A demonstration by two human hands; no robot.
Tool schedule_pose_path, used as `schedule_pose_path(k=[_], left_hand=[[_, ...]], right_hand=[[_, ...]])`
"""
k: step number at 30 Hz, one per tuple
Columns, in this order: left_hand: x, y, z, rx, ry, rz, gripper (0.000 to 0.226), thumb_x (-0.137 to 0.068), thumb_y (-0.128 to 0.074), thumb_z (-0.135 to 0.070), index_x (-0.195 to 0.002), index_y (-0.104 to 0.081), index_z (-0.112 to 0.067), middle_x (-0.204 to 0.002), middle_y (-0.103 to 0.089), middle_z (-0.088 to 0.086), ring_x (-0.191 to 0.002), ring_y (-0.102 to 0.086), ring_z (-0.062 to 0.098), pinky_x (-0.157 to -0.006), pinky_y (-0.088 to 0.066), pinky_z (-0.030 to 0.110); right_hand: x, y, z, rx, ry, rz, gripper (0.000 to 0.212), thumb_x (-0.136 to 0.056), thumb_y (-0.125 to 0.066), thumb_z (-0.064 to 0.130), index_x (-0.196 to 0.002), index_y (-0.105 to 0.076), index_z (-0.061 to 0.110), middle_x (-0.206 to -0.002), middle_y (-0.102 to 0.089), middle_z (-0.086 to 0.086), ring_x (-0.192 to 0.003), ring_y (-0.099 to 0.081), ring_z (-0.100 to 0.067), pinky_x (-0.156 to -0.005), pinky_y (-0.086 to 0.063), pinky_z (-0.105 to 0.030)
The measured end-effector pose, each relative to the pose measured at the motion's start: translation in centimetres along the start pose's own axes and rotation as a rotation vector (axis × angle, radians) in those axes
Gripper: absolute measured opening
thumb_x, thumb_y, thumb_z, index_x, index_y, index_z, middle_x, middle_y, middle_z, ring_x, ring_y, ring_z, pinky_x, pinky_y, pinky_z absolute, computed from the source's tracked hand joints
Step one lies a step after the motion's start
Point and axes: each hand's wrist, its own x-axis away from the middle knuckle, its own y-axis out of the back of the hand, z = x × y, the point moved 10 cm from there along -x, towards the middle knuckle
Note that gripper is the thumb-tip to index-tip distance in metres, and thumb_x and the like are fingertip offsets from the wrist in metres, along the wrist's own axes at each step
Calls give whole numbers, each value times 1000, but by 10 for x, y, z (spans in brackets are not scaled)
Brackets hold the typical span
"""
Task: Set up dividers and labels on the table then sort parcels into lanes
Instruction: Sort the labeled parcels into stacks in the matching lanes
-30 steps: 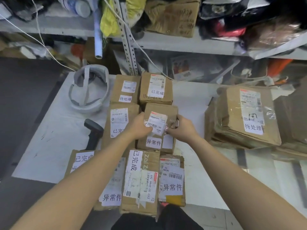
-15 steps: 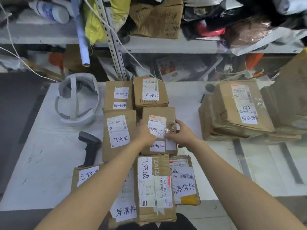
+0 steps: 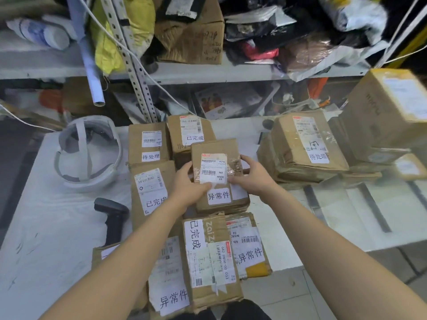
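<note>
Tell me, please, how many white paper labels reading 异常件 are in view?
3. One on the brown cardboard parcel held by the left hand and right hand, one on the nearest-left parcel, one on the near-right parcel. Arms may hide more.

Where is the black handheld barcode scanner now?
Head view: the black handheld scanner sits on the white table, left of the brown cardboard parcels, below the white headset.

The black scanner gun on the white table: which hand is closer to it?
Left. The left hand grips the left edge of the brown cardboard parcel, to the right of the black scanner gun; the right hand holds that parcel's opposite edge, farther right.
</note>
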Motion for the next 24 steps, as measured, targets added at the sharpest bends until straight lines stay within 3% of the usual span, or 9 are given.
schedule_pose_path(k=[4,8,13,16,19,21,24], left_hand=[[10,5,-17,98,-36,-5,91,-75,-83,-12,-151,-35,-25,-145,-49,-5,-125,-48,11,-105,-46,40],[17,8,-46,87,-130,21,94,-60,-84,-35,-144,-42,-39,-140,-54,-12,-126,-53,13,-102,-49,45],[44,8,-99,95,-235,6,90,-74,-84,-25,-150,-37,-36,-144,-49,-11,-126,-52,15,-101,-50,45],[66,-1,-133,96,-324,7,87,-75,-81,-28,-149,-35,-42,-139,-54,-10,-118,-59,16,-95,-54,46],[91,-20,-163,55,-388,5,82,-67,-76,-48,-140,-38,-53,-140,-53,-13,-123,-56,16,-98,-51,47],[111,-38,-183,43,-439,-8,71,-70,-74,-43,-131,-41,-58,-136,-54,-13,-120,-56,13,-97,-53,45],[142,-70,-212,21,-516,-50,71,-75,-76,-35,-137,-44,-48,-133,-53,-11,-118,-56,13,-94,-54,43]], right_hand=[[19,17,16,-12,27,-43,86,-70,-82,28,-145,-42,36,-104,-74,2,-91,-73,-18,-80,-61,-45],[47,43,36,-24,91,-134,82,-79,-81,22,-149,-39,31,-97,-67,14,-90,-70,-10,-76,-60,-34],[80,80,66,-47,202,-212,73,-80,-79,19,-142,-45,37,-111,-71,8,-93,-68,-4,-71,-56,-22],[100,108,73,-72,238,-271,78,-71,-84,30,-141,-50,35,-110,-73,7,-96,-70,-9,-84,-59,-36],[128,144,74,-57,281,-341,79,-69,-87,33,-140,-52,30,-105,-74,5,-91,-72,-10,-85,-60,-40],[146,171,67,-62,299,-376,79,-69,-87,33,-140,-52,27,-109,-73,3,-93,-71,-12,-88,-58,-39],[179,212,51,-74,328,-420,88,-58,-87,47,-138,-55,29,-118,-69,6,-101,-68,-13,-90,-58,-40]])
